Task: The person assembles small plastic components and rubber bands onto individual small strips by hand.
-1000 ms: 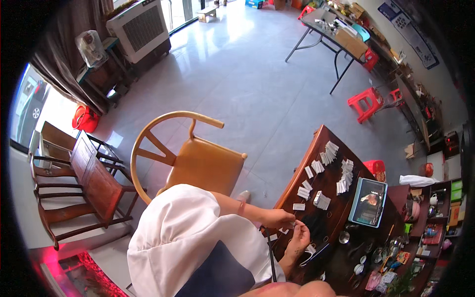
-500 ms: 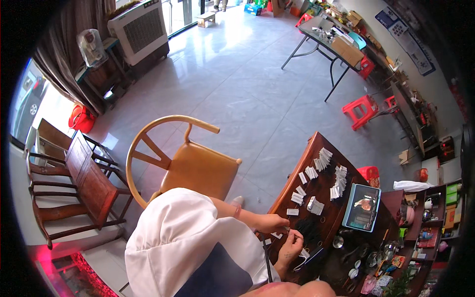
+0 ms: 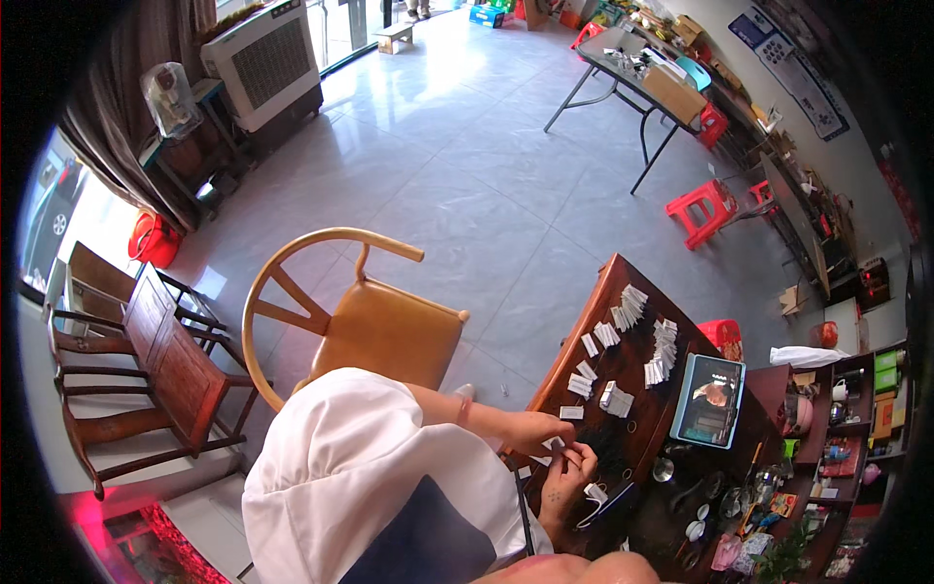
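Observation:
My left hand (image 3: 538, 431) and my right hand (image 3: 566, 479) meet at the near edge of a dark wooden table (image 3: 605, 284). Both are closed, fingertips almost touching, around a small white piece (image 3: 553, 445) like a card or tag. Which hand bears it more is hard to see. Dark thin strands (image 3: 605, 448) lie on the tabletop just past my fingers. A single white card (image 3: 571, 413) rests near my left hand, and a thicker white stack (image 3: 616, 399) lies farther along. Several fanned bundles of white cards (image 3: 662, 352) are spread toward the table's far corner.
A tablet (image 3: 708, 401) in a light-blue frame stands on the table, with glasses and small items beyond it. A tan wooden armchair (image 3: 389, 331) is at my left. Shelves (image 3: 827, 428) line the right. A red stool (image 3: 702, 211) stands farther off.
My hands have come closer together, the right one shifting slightly upward, and the white piece between the fingers shows more. The whole view has shifted slightly; the card bundles stay put.

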`<action>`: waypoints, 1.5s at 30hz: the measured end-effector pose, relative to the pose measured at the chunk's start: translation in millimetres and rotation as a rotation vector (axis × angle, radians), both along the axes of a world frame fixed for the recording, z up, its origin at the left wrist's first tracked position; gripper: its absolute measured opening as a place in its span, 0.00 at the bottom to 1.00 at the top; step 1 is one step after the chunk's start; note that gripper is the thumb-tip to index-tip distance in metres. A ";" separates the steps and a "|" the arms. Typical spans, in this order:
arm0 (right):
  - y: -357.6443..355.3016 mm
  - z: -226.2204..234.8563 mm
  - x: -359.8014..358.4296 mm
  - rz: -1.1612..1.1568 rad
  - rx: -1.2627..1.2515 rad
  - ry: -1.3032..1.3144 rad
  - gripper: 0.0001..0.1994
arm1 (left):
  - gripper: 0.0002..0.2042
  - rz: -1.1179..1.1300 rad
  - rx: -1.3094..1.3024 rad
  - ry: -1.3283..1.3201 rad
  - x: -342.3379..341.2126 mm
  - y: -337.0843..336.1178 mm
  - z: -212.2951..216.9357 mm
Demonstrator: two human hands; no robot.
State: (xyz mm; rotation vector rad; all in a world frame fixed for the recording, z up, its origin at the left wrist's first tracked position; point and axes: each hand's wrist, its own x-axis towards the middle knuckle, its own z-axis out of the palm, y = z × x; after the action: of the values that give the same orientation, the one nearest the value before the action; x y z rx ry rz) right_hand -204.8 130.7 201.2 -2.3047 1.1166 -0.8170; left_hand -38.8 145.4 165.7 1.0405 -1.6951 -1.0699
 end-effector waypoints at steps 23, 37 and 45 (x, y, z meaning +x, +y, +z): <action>8.3 -0.5 9.6 0.111 -0.178 -0.024 0.07 | 0.09 0.045 0.603 0.501 1.1 3.5 -29.3; -28.3 -4.7 -31.2 0.064 0.704 -0.270 0.11 | 0.06 -0.253 0.788 0.415 3.2 -5.1 19.3; -16.2 8.1 -9.7 -0.072 0.255 -0.182 0.09 | 0.06 0.035 0.862 0.808 -12.5 -6.8 0.0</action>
State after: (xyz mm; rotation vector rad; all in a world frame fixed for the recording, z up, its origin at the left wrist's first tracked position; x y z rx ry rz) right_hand -214.5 114.5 209.3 -1.9513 1.1555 -0.8391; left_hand -51.2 138.6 165.8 0.9090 -0.5431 -1.9348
